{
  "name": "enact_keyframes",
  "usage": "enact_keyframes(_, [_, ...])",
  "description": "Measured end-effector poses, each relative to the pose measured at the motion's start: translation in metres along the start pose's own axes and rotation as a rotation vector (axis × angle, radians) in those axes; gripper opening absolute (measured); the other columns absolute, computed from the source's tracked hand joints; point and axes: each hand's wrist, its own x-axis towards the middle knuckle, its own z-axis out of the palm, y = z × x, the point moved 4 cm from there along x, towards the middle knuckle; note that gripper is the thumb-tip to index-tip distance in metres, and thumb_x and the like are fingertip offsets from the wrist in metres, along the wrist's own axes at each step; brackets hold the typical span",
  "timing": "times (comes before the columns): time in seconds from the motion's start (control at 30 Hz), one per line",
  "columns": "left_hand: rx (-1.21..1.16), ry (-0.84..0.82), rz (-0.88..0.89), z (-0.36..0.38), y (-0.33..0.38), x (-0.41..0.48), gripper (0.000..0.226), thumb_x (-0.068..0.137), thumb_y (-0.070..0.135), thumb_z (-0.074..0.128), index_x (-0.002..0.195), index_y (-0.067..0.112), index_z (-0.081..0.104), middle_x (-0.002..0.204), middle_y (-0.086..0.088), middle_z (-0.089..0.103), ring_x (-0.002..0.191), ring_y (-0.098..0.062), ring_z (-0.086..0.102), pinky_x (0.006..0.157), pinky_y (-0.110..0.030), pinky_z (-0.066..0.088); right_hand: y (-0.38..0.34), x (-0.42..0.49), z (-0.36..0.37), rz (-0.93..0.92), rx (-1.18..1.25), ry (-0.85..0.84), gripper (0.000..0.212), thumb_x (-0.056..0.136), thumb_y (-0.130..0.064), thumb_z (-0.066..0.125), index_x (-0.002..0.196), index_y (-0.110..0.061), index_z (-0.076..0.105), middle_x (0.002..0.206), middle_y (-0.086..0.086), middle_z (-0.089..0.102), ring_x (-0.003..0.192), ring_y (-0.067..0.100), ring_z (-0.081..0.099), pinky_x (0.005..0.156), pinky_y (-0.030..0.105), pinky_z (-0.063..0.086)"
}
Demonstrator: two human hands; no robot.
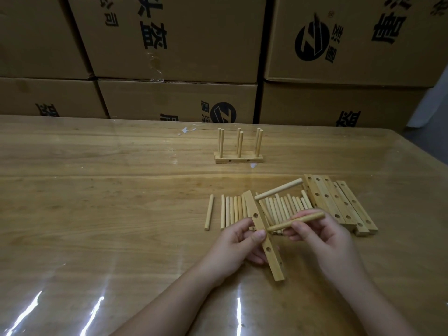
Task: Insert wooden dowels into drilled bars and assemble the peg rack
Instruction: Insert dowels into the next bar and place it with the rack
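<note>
One finished rack [238,151] stands far on the bench [97,190]. The left hand [238,241] clamps a bar [263,236] carrying one dowel [278,189]; the right hand [322,235] pinches a second dowel [295,222] at its hole. Loose dowels [232,210] and bars [339,204] remain.

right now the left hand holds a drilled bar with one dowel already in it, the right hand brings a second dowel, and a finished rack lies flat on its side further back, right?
Not quite: the head view shows the finished rack standing upright, its dowels pointing up. Otherwise right: left hand, drilled bar, one dowel in it, right hand, second dowel.
</note>
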Motion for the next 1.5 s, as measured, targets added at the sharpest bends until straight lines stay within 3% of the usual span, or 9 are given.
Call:
enact_keyframes(0.47, [0.041,0.001,0.021,-0.0001,-0.0003,-0.0008,0.015,0.097,0.014,0.050,0.109,0.018,0.059,0.078,-0.001,0.073,0.070,-0.012,0.070,0.063,-0.022,0.056,0.0040,-0.0012,0.0005,0.060,0.008,-0.011,0.010,0.083,-0.009,0.059,0.092,-0.012,0.062,0.087,-0.004,0.070,0.076,0.011,0.069,0.064,0.017,0.054])
enact_keyframes(1.5, [0.057,0.019,0.018,-0.0035,-0.0066,-0.0003,0.014,0.096,0.018,0.052,0.107,0.021,0.061,0.080,0.002,0.073,0.071,-0.012,0.070,0.065,-0.022,0.057,-0.0006,-0.0060,0.0060,0.039,-0.071,-0.007,0.010,0.083,-0.005,0.060,0.090,-0.013,0.061,0.086,-0.006,0.070,0.074,0.006,0.069,0.065,0.014,0.053])
